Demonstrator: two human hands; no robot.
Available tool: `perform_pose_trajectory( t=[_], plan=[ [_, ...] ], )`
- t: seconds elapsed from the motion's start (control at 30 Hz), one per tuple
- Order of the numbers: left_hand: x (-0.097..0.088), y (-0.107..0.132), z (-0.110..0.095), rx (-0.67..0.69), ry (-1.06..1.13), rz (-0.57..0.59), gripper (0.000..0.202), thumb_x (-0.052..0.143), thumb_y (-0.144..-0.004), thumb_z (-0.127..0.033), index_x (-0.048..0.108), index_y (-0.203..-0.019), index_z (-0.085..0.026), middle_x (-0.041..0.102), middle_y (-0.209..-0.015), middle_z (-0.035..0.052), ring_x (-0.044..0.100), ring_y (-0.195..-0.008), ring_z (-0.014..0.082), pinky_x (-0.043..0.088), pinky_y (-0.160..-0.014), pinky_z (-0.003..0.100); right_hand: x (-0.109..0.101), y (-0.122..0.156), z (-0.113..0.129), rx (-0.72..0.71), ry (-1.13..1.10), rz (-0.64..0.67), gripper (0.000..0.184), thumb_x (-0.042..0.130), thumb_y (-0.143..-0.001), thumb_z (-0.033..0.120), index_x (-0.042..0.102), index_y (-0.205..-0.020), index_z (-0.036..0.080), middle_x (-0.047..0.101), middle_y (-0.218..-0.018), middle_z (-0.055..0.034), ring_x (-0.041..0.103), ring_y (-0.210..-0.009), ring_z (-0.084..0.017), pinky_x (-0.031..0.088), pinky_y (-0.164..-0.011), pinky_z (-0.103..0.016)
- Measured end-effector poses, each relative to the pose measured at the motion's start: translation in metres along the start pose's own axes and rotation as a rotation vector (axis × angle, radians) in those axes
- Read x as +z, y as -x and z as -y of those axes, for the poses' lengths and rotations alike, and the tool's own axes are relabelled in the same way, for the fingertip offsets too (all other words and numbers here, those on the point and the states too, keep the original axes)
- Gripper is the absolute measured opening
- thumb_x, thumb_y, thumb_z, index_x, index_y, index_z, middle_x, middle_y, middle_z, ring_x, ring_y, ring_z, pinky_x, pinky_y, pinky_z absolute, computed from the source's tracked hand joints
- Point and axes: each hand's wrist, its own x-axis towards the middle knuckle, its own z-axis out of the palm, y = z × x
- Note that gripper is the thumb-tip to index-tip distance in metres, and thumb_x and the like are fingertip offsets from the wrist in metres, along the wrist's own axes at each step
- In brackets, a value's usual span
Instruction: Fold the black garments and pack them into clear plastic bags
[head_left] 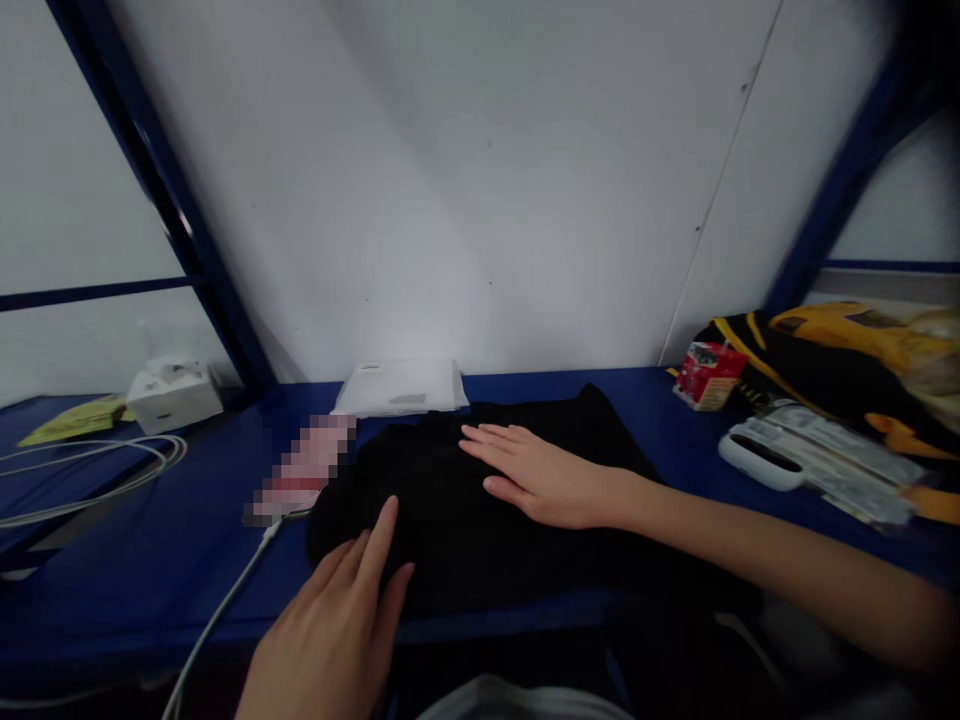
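Two poses: right hand (536, 478), palm down on the black cloth (480, 545), fingers extended, thumb apart, reaching in from the right; left hand (326, 610), index finger extended, thumb parted, at the cloth's near left edge, contact unclear. The cloth lies on the blue counter (150, 570) before a white packet (405, 386), rumpled, its far right corner pointed, folds hard to distinguish.

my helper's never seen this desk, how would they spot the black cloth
Find the blue table by the white wall. In its middle, under the right hand, lies the black cloth, showing no yellow, unlike the black-and-yellow bag far right.
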Motion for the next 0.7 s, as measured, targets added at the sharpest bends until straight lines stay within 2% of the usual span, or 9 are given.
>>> perform_pose_trajectory(
  t=[0.13, 0.3, 0.43, 0.53, 0.6, 0.7],
  plan=[
    [0.008, 0.003, 0.001, -0.023, 0.041, 0.021, 0.054, 0.034, -0.084, -0.041, 0.029, -0.134, -0.021, 0.062, -0.106, 0.0103, 0.062, -0.088, 0.0242, 0.051, -0.06, 0.029, 0.009, 0.001, -0.002, 0.004, -0.063, 0.097, 0.05, 0.029, -0.09, 0.038, 0.029, -0.135, 0.018, 0.026, -0.142, -0.0068, 0.018, -0.131, -0.021, 0.018, -0.106, -0.044],
    [0.016, -0.004, 0.005, 0.004, 0.055, -0.025, 0.054, 0.033, -0.084, -0.043, 0.032, -0.133, -0.02, 0.056, -0.112, 0.0132, 0.053, -0.105, 0.0308, 0.049, -0.073, 0.039, -0.002, 0.006, -0.004, 0.019, -0.186, 0.082, 0.047, 0.03, -0.09, 0.038, 0.034, -0.133, 0.02, 0.031, -0.14, -0.0043, 0.026, -0.128, -0.017, 0.021, -0.106, -0.036],
    [0.011, -0.024, 0.011, -0.04, 0.134, 0.079, 0.057, 0.03, -0.085, -0.046, 0.029, -0.135, -0.018, 0.057, -0.108, 0.0142, 0.054, -0.103, 0.0297, 0.048, -0.076, 0.041, -0.018, 0.012, -0.02, 0.099, -0.256, -0.032, 0.041, 0.031, -0.089, 0.037, 0.045, -0.125, 0.023, 0.048, -0.127, -0.0028, 0.043, -0.116, -0.015, 0.031, -0.1, -0.034],
    [0.009, -0.042, 0.013, -0.057, 0.196, 0.092, 0.056, 0.03, -0.086, -0.047, 0.033, -0.132, -0.016, 0.053, -0.116, 0.0146, 0.049, -0.11, 0.0291, 0.044, -0.085, 0.043, -0.027, 0.021, -0.041, 0.186, -0.238, -0.146, 0.034, 0.035, -0.088, 0.035, 0.054, -0.113, 0.022, 0.057, -0.116, -0.0026, 0.05, -0.107, -0.017, 0.036, -0.094, -0.034],
    [0.009, -0.053, 0.012, -0.03, 0.241, 0.085, 0.057, 0.032, -0.085, -0.048, 0.035, -0.131, -0.014, 0.047, -0.125, 0.0148, 0.041, -0.118, 0.029, 0.039, -0.092, 0.043, -0.03, 0.028, -0.057, 0.259, -0.224, -0.205, 0.031, 0.036, -0.087, 0.034, 0.058, -0.105, 0.022, 0.06, -0.109, -0.0029, 0.054, -0.101, -0.017, 0.039, -0.09, -0.035],
    [0.004, -0.068, 0.001, 0.057, 0.313, 0.062, 0.059, 0.035, -0.085, -0.048, 0.029, -0.133, -0.014, 0.039, -0.133, 0.0133, 0.035, -0.123, 0.0263, 0.036, -0.096, 0.041, -0.033, 0.036, -0.079, 0.357, -0.22, -0.264, 0.029, 0.037, -0.086, 0.033, 0.059, -0.099, 0.02, 0.063, -0.102, -0.0041, 0.057, -0.095, -0.017, 0.041, -0.087, -0.034]
  ],
)
